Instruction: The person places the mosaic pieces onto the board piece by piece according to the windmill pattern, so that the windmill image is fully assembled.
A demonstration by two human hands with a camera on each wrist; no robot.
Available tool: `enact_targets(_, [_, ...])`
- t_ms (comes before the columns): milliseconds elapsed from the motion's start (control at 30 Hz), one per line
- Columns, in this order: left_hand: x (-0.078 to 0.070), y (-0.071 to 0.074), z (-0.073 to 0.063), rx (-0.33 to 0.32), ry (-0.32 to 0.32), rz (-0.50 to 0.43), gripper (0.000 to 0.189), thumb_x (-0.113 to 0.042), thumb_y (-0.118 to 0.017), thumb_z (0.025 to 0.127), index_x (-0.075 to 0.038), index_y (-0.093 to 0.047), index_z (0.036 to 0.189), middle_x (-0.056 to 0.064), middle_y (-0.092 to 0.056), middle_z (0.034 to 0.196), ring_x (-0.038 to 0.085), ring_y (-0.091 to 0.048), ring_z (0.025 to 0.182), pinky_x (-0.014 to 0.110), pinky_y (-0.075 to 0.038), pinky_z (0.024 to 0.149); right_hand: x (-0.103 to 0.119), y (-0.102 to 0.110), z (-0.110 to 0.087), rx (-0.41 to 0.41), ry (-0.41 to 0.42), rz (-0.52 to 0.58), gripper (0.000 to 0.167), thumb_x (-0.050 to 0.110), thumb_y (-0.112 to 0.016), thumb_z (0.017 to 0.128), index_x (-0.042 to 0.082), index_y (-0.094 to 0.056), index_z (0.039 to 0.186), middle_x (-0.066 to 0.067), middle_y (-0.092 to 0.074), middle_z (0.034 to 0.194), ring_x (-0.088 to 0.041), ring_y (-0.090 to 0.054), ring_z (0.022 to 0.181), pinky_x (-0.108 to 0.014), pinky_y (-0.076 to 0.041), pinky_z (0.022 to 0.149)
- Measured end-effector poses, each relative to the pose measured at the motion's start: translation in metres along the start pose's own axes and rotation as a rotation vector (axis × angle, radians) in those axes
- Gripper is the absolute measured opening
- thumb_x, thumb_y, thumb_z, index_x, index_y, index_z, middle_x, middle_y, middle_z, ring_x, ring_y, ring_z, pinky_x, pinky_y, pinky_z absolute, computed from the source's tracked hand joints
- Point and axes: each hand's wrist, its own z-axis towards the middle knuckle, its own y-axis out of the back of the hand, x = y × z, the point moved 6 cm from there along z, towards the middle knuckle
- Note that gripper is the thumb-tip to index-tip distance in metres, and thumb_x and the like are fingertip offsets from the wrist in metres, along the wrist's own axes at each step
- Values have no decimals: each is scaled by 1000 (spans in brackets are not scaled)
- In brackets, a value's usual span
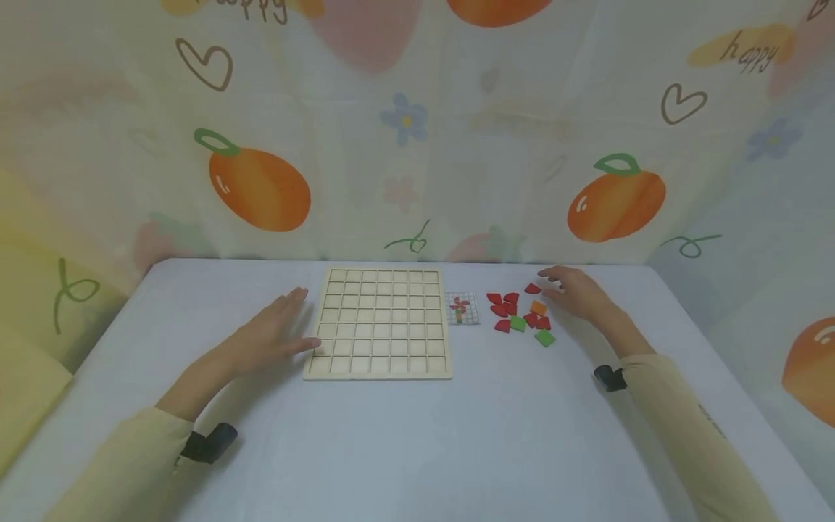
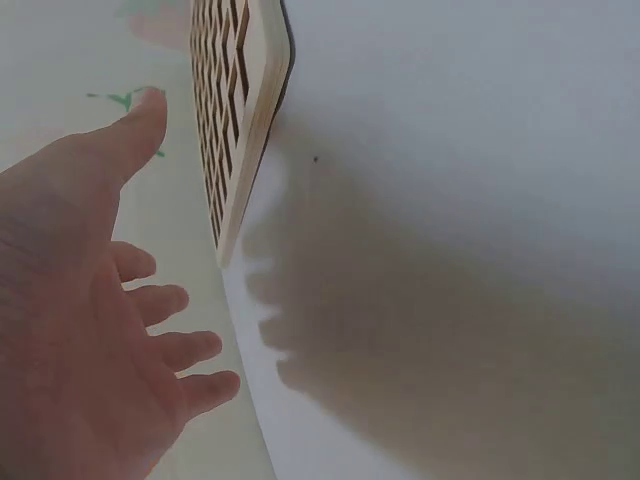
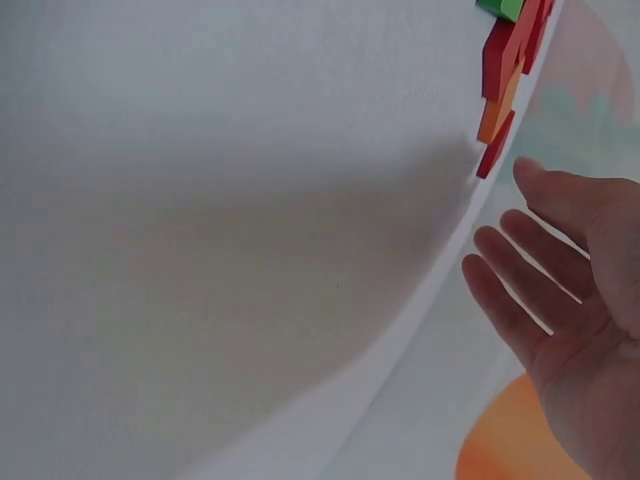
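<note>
A pale wooden grid board with square cells lies on the white table. My left hand is by its left side, fingers spread and relaxed, the thumb near the board's edge. In the left wrist view the left hand holds nothing. Right of the board lies a small pattern card with a red, green and orange picture. Beyond it lie several red quarter-round pieces, green squares and an orange square. My right hand hovers beside these pieces, fingers loosely bent, holding nothing; the right wrist view shows this hand apart from them.
The white table runs back to a printed curtain with oranges and flowers. Black bands with small devices sit at both wrists. Yellow cloth hangs at the left.
</note>
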Motion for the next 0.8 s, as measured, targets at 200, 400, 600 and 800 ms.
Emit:
enact_targets(200, [-6, -11, -1, 26, -36, 27, 100, -54, -66, 88, 5, -17, 153, 27, -14, 159, 53, -12, 143, 65, -13, 113, 4, -7, 6, 20, -14, 19, 42, 12, -63, 95, -1, -55, 134, -25, -57, 130, -42, -54, 119, -53, -49, 96])
enact_targets(400, [-13, -14, -6, 42, -51, 33, 100, -54, -66, 88, 5, -18, 153, 26, -14, 160, 52, -11, 143, 66, -11, 113, 8, -11, 11, 12, -3, 22, 39, 11, -66, 94, -2, -59, 130, -24, -61, 125, -41, -55, 117, -53, -49, 96])
enact_targets(600, [-15, -19, -8, 60, -60, 56, 98, -55, -64, 88, 5, -22, 153, 23, -16, 160, 52, -12, 143, 68, -11, 112, 9, -15, 14, 18, -3, 25, 37, 10, -67, 93, -3, -62, 127, -22, -64, 121, -39, -55, 117, -52, -48, 97])
enact_targets(800, [-17, -24, -9, 71, -71, 106, 99, -59, -64, 87, 5, -25, 152, 21, -18, 160, 53, -15, 143, 69, -13, 111, 11, -14, 15, 8, 17, 14, 33, 6, -68, 91, -3, -65, 123, -23, -65, 118, -39, -57, 113, -51, -50, 94])
